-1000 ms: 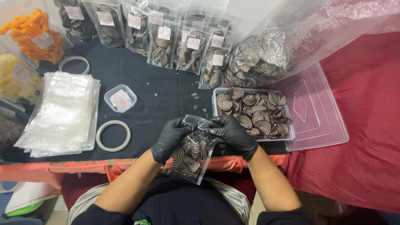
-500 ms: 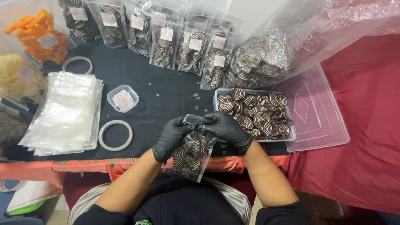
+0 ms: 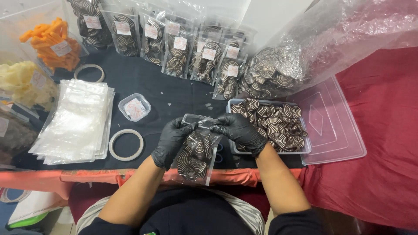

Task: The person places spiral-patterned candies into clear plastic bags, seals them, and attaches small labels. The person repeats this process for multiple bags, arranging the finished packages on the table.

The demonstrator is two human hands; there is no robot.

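Both of my hands wear black gloves and pinch the top edge of a clear plastic bag (image 3: 194,156) filled with brown-and-white spiral snacks. My left hand (image 3: 170,141) grips the bag's left top corner, my right hand (image 3: 239,130) grips the right part of the top. The bag hangs over the table's front edge, above my lap. Just right of my right hand stands a clear rectangular tub (image 3: 300,150) full of the same spiral snacks.
A stack of empty clear bags (image 3: 76,124) lies at left, with two tape rings (image 3: 126,145) and a small lidded container (image 3: 134,107) nearby. Filled, labelled bags (image 3: 176,50) stand in rows at the back. A large plastic sack of snacks (image 3: 278,72) and a tub lid (image 3: 331,119) sit right.
The hands have stayed on the bag's top edge, shifting only slightly along it. The bag hangs in nearly the same place.
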